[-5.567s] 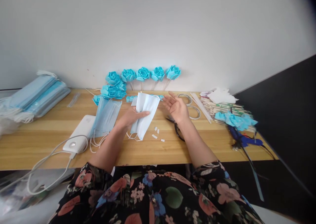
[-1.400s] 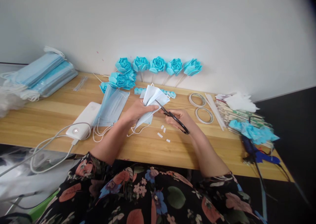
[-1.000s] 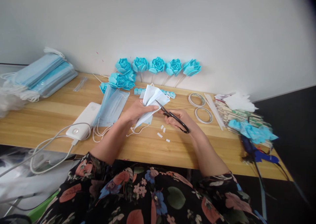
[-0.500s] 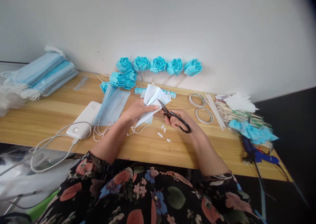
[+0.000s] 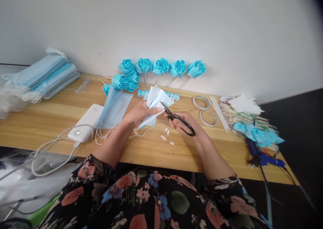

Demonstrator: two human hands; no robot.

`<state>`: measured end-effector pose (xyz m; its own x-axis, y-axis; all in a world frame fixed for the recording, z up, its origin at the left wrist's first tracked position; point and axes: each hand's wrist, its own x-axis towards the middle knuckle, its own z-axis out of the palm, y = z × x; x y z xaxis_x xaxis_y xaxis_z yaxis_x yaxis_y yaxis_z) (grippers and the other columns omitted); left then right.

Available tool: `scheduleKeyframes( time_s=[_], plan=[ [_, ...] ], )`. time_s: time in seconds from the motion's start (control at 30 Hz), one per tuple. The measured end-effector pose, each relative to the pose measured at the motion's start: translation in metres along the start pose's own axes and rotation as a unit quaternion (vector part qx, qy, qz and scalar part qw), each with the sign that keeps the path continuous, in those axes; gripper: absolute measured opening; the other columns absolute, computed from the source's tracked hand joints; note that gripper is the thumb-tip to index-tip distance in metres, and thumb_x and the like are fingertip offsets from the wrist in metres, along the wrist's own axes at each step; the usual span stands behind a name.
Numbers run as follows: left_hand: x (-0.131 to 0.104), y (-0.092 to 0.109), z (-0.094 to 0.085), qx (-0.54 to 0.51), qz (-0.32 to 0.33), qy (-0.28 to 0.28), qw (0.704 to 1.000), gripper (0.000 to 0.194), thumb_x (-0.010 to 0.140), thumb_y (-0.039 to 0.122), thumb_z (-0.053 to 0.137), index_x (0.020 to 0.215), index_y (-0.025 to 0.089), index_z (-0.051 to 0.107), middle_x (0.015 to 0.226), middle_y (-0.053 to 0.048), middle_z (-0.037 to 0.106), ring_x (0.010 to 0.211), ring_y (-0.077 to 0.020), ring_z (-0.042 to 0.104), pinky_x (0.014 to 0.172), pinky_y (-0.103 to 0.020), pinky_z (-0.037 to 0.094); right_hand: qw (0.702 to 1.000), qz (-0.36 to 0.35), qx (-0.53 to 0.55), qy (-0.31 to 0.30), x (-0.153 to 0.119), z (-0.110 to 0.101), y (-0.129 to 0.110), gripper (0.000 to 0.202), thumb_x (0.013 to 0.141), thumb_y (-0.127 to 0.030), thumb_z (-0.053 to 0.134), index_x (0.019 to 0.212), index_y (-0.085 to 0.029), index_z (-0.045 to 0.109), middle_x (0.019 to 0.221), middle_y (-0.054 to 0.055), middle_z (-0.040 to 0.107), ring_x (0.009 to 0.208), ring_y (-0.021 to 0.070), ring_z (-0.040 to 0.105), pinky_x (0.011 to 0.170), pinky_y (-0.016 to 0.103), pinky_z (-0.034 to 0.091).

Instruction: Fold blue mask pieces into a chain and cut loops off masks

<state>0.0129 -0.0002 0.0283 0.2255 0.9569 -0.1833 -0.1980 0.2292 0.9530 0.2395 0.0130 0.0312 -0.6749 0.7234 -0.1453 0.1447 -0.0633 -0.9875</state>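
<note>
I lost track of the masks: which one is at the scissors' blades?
The folded mask in the left hand, with the scissors at its folds. The pile and the masks by the power bank lie unheld.

We can't make out any words or numbers. We see a small bright display (image 5: 78,132) on the white power bank (image 5: 84,123), its contents too blurred to read. Green print on the pile (image 5: 248,116) at right and faint marks inside the tape rolls (image 5: 208,124): also illegible to us.
</note>
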Motion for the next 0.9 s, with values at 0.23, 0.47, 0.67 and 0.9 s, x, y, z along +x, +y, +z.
scheduleKeyframes(
  time_s=[0.23, 0.47, 0.67, 0.9],
  plan=[
    [0.001, -0.004, -0.002, 0.004, 0.000, 0.006, 1.000, 0.039, 0.061, 0.042, 0.086, 0.077, 0.013, 0.066, 0.066, -0.001, 0.060, 0.060, -0.0114, 0.050, 0.058, -0.026, 0.035, 0.999, 0.027, -0.012, 0.027, 0.002, -0.001, 0.001, 0.066, 0.074, -0.055, 0.072, 0.121, -0.008, 0.070, 0.060, -0.004, 0.053, 0.042, 0.0041, 0.030, 0.039, 0.022, 0.019],
    [0.002, -0.005, -0.002, -0.007, 0.010, 0.002, 1.000, 0.038, 0.060, 0.043, 0.087, 0.075, 0.014, 0.068, 0.068, -0.003, 0.063, 0.059, -0.0118, 0.052, 0.056, -0.026, 0.036, 0.999, 0.022, -0.024, 0.031, 0.005, -0.001, 0.004, 0.063, 0.073, -0.052, 0.071, 0.120, -0.011, 0.070, 0.062, -0.003, 0.054, 0.044, 0.0055, 0.032, 0.041, 0.023, 0.021],
    [0.005, -0.006, -0.002, -0.024, 0.057, 0.053, 0.997, 0.035, 0.063, 0.043, 0.086, 0.072, 0.015, 0.067, 0.064, -0.003, 0.061, 0.057, -0.0126, 0.052, 0.059, -0.028, 0.039, 0.979, -0.042, -0.198, 0.038, 0.000, -0.015, -0.003, 0.062, 0.079, -0.050, 0.066, 0.133, -0.019, 0.063, 0.090, 0.005, 0.070, 0.076, 0.0177, 0.063, 0.067, 0.028, 0.049],
    [0.009, -0.006, 0.003, -0.118, 0.110, 0.095, 0.982, 0.031, 0.064, 0.038, 0.085, 0.073, 0.014, 0.068, 0.067, -0.004, 0.064, 0.059, -0.0123, 0.055, 0.062, -0.027, 0.045, 0.784, 0.099, -0.588, 0.174, -0.053, -0.054, 0.008, 0.053, 0.082, -0.034, 0.065, 0.134, -0.023, 0.062, 0.109, 0.009, 0.076, 0.102, 0.0305, 0.069, 0.076, 0.035, 0.051]
  ],
)
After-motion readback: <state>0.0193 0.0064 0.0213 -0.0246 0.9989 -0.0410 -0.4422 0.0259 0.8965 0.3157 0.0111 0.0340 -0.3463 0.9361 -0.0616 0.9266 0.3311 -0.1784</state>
